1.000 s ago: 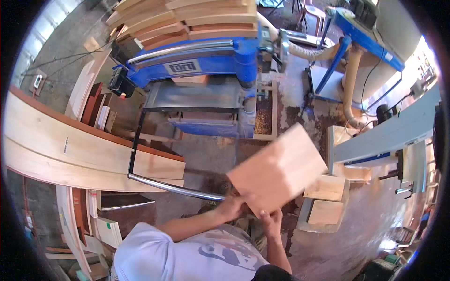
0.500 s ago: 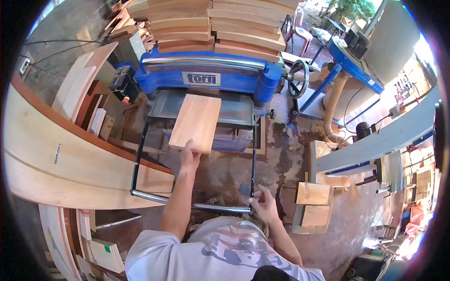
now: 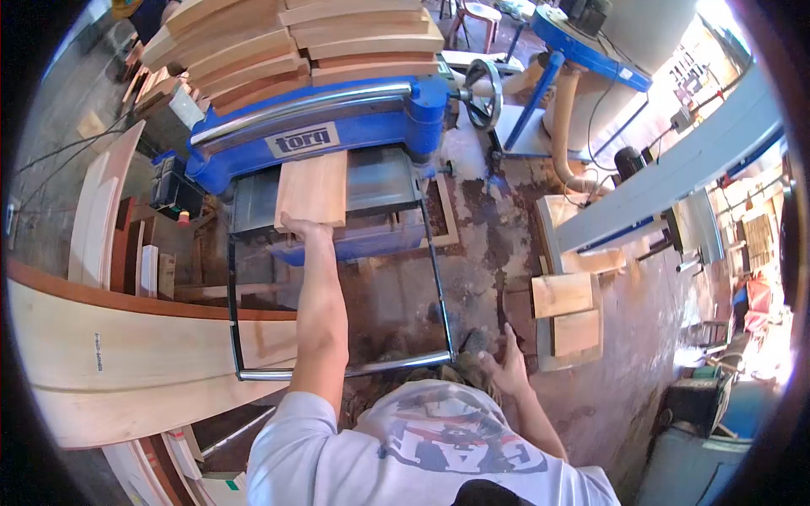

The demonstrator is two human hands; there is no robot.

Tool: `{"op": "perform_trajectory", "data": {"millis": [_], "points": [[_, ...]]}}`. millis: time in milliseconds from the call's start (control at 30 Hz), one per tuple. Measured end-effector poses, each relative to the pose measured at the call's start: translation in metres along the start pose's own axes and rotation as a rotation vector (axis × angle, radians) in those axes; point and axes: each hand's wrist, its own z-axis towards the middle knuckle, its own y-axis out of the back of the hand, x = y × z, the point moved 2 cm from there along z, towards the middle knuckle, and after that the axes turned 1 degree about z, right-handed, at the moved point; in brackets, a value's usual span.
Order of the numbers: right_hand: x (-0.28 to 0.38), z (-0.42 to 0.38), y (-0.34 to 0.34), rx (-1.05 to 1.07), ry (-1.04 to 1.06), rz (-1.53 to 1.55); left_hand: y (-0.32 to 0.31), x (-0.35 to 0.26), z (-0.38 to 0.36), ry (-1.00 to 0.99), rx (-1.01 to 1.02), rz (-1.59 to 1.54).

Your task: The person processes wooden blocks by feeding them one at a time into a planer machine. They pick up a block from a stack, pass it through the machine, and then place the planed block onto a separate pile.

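Two hands: one works the machine, the other hangs low.
Left hand (image 3: pixel 305 228): arm at full stretch, palm and fingers pressed against the near end of a pale rectangular wooden board (image 3: pixel 312 190), seemingly to push it forward flat.
Board: lies on the grey steel infeed bed (image 3: pixel 384 185) of the blue "torq" thickness planer (image 3: pixel 321 126), left of centre, far end under the machine's front edge.
Right hand (image 3: pixel 504 368): fingers loosely spread, gripping nothing, just beside the near right corner of the planer's tubular steel frame (image 3: pixel 434 278).
Stack of planks (image 3: pixel 295 42): rests on the planer's top.
Offcuts (image 3: pixel 569 316): lie on the floor to the right.
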Motion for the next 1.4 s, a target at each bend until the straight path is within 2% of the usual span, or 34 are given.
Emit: {"op": "perform_trajectory", "data": {"millis": [100,133,267,367,467,533,600,633,700,733,767,833,867,900,967,1033,1100,1133,1167,1200,1267,1367,1400], "points": [[-0.025,0.005,0.015,-0.031,-0.028,0.141,-0.014,-0.003,-0.010,-0.029,0.206,-0.083],[-0.013,0.004,0.030,-0.055,-0.041,0.101,-0.005,0.008,0.022,-0.070,0.294,-0.080],[-0.052,-0.016,0.060,-0.195,-0.175,0.173,-0.015,0.021,0.018,-0.022,0.164,0.008],[-0.097,-0.041,0.081,-0.247,-0.214,0.051,-0.017,0.028,0.018,-0.033,0.126,0.063],[-0.116,-0.060,0.095,-0.342,-0.339,0.298,-0.012,0.039,0.023,-0.057,0.121,0.174],[-0.164,-0.083,0.100,-0.430,-0.478,0.331,-0.006,0.052,0.009,-0.113,0.046,0.292],[-0.232,-0.097,0.091,-0.492,-0.640,0.380,0.000,0.074,-0.056,-0.354,-0.111,0.556],[-0.260,-0.104,0.082,-0.526,-0.723,0.468,0.002,0.091,-0.105,-0.430,-0.082,0.794],[-0.334,-0.113,0.056,-0.536,-0.837,0.448,0.018,0.153,-0.215,-0.530,0.332,0.903],[-0.366,-0.116,0.049,-0.525,-0.884,0.426,0.034,0.188,-0.261,-0.592,0.457,1.063],[-0.393,-0.114,0.043,-0.517,-0.972,0.475,0.040,0.219,-0.311,-0.400,0.620,1.179],[-0.435,-0.101,0.031,-0.499,-1.145,0.582,0.069,0.297,-0.380,-0.216,0.896,1.197],[-0.453,-0.087,0.030,-0.528,-1.181,0.670,0.090,0.339,-0.392,-0.014,0.917,1.227],[-0.474,-0.072,0.033,-0.621,-1.074,0.676,0.113,0.379,-0.392,0.188,0.924,1.252],[-0.521,-0.040,0.031,-0.803,-0.867,0.686,0.148,0.457,-0.372,0.738,0.633,1.233],[-0.537,-0.001,0.062,-0.782,-1.064,0.767,0.178,0.530,-0.340,0.869,0.596,1.352],[-0.604,0.028,0.054,-0.897,-1.088,0.512,0.208,0.602,-0.303,1.003,0.517,1.426],[-0.611,0.041,0.070,-0.802,-1.135,0.664,0.216,0.636,-0.295,0.998,0.494,1.423],[-0.608,0.054,0.088,-0.707,-1.175,0.820,0.221,0.666,-0.292,1.007,0.568,1.425],[-0.622,0.061,0.086,-0.744,-1.229,0.724,0.224,0.695,-0.294,1.012,0.644,1.427],[-0.645,0.072,0.076,-0.809,-1.326,0.528,0.243,0.747,-0.298,0.906,0.467,1.490],[-0.664,0.066,0.063,-0.897,-1.443,0.199,0.257,0.782,-0.309,0.851,0.720,1.523],[-0.679,0.059,0.047,-0.930,-1.352,0.201,0.259,0.782,-0.312,0.857,0.716,1.546]]}}
